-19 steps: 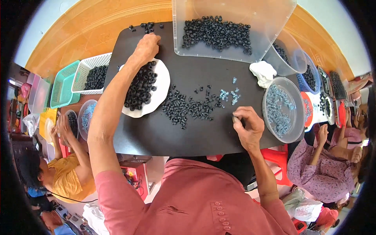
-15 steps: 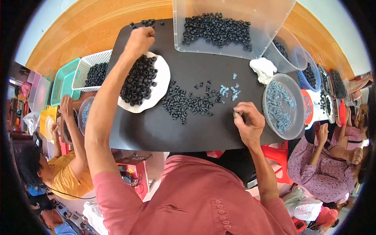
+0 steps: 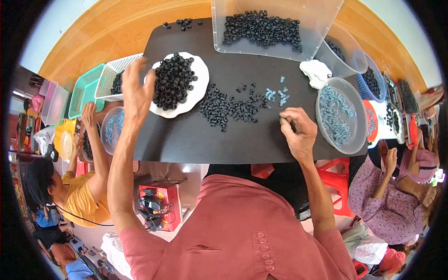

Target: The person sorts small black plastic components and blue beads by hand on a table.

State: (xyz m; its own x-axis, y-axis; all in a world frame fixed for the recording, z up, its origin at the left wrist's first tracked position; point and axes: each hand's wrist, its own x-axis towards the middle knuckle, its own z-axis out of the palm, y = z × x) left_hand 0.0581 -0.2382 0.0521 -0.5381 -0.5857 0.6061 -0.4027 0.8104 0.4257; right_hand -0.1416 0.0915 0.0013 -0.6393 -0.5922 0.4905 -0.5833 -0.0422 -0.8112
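My left hand [image 3: 137,88] is raised beside the left rim of a white scalloped plate [image 3: 201,86], its fingers apart, slightly blurred and holding nothing I can see. Large black ring-shaped parts [image 3: 173,83] are heaped on that plate. Over the table's right half, my right hand [image 3: 299,132] is closed, thumb against curled fingers, with a small black part [image 3: 282,121] showing at the fingertips. Smaller black parts [image 3: 228,108] lie spread between my hands. Just beyond my right hand is a little group of bluish metal coil springs [image 3: 282,96].
A round clear tub [image 3: 343,150] of springs stands at right, near a white cloth [image 3: 315,73]. A large clear bin [image 3: 275,52] of black parts sits at the far edge. Loose black pieces [image 3: 184,23] lie far left. Co-workers sit on both sides, near baskets.
My left hand has come back from the loose pieces at the far left corner to beside the plate, and its fingers have spread. My right hand stays closed in about the same place.
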